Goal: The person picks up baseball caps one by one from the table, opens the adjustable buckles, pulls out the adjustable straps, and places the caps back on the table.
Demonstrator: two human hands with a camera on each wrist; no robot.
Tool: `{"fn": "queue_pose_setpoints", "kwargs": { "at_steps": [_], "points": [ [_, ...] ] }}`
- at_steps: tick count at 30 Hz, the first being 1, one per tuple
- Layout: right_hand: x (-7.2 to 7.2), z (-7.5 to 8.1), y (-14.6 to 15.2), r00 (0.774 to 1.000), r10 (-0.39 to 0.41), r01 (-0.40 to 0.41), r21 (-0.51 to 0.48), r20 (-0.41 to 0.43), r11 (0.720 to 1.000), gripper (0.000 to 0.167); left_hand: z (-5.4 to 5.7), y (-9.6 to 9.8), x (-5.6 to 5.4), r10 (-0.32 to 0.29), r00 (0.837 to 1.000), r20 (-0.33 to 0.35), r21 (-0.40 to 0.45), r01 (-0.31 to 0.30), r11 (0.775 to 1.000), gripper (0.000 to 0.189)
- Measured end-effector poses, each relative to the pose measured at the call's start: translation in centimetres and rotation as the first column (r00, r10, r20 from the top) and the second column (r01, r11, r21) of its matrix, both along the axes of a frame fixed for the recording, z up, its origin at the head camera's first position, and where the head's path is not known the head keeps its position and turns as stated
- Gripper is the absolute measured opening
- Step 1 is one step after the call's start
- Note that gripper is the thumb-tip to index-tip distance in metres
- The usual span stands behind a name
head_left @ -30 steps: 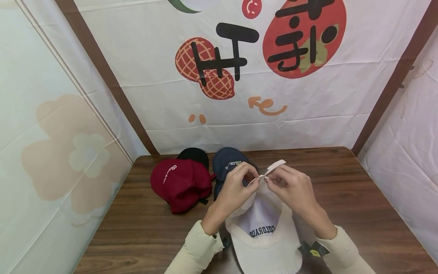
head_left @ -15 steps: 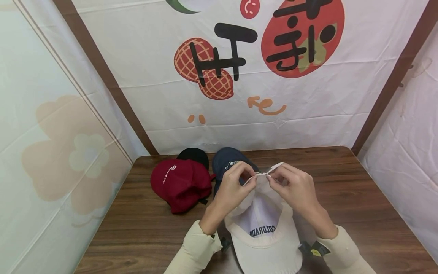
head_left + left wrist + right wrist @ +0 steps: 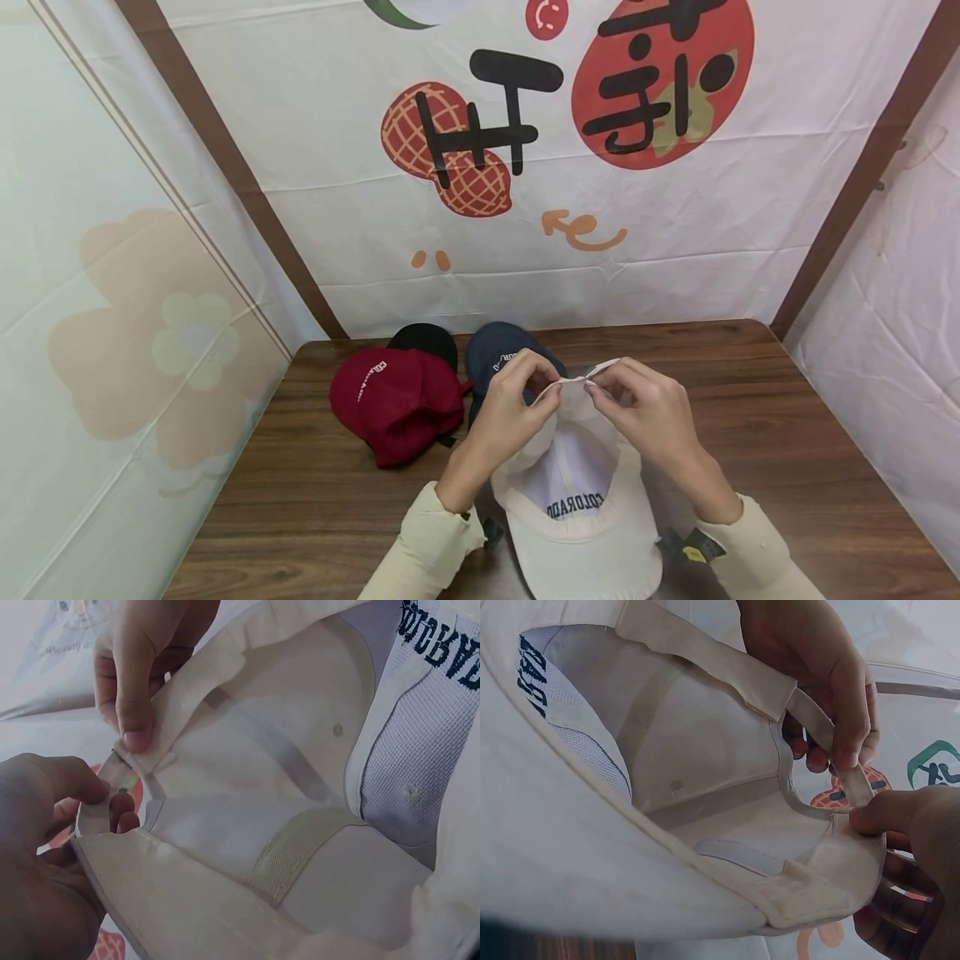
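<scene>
Backdrop [image 3: 337, 250]: printed white cloth, seen from the head, rising behind a wood-grained surface [image 3: 810, 467].
Burgundy cap [image 3: 397, 400] and navy cap [image 3: 501, 335]: just beside each other toward the far edge, left of centre, perhaps set there to give the hands room.
White cap [image 3: 592, 550]: close to the person, brim nearest, inside facing up with reversed lettering showing; probably turned so to bring its back strap within reach.
Left hand [image 3: 45, 840]: in the left wrist view, thumb and fingers closed narrowly on the strap [image 3: 94, 817], seemingly to steady the thin band.
Right hand [image 3: 930, 855]: in the right wrist view, fingers pinching where strap meets cap edge, likely for tension across the back opening.
</scene>
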State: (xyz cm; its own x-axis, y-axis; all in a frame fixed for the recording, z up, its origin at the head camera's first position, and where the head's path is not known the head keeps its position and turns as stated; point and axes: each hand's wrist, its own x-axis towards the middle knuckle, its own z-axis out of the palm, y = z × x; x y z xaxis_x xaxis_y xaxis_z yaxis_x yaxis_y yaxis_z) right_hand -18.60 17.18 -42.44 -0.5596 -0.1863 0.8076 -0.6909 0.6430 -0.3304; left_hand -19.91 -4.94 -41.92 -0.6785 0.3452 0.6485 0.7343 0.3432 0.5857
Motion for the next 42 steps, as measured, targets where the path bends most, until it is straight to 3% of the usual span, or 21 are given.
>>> {"fn": "queue_pose_setpoints", "kwargs": {
  "at_steps": [18, 23, 30, 42],
  "points": [
    [0.5, -0.1, -0.5, 0.999, 0.046, -0.046, 0.005, -0.006, 0.999, 0.018, 0.2, 1.1, 0.4, -0.034, 0.999, 0.032, -0.038, 0.035, 0.999, 0.01],
    [0.7, -0.1, -0.6, 0.999, 0.034, -0.034, -0.005, 0.005, 0.999, 0.015, 0.2, 1.2, 0.4, -0.039, 0.999, 0.007, -0.037, 0.039, 0.999, 0.007],
    [0.7, -0.2, -0.6, 0.999, -0.002, 0.002, 0.011, -0.048, 1.0, 0.016, 0.2, 1.2, 0.5, -0.022, 0.999, -0.029, -0.047, 0.021, 0.999, 0.005],
    [0.8, -0.5, -0.4, 0.999, -0.03, 0.03, -0.015, -0.031, 0.999, 0.012, 0.0, 1.2, 0.5, -0.009, 0.999, -0.047, -0.031, 0.008, 0.999, 0.006]
  ]
}}
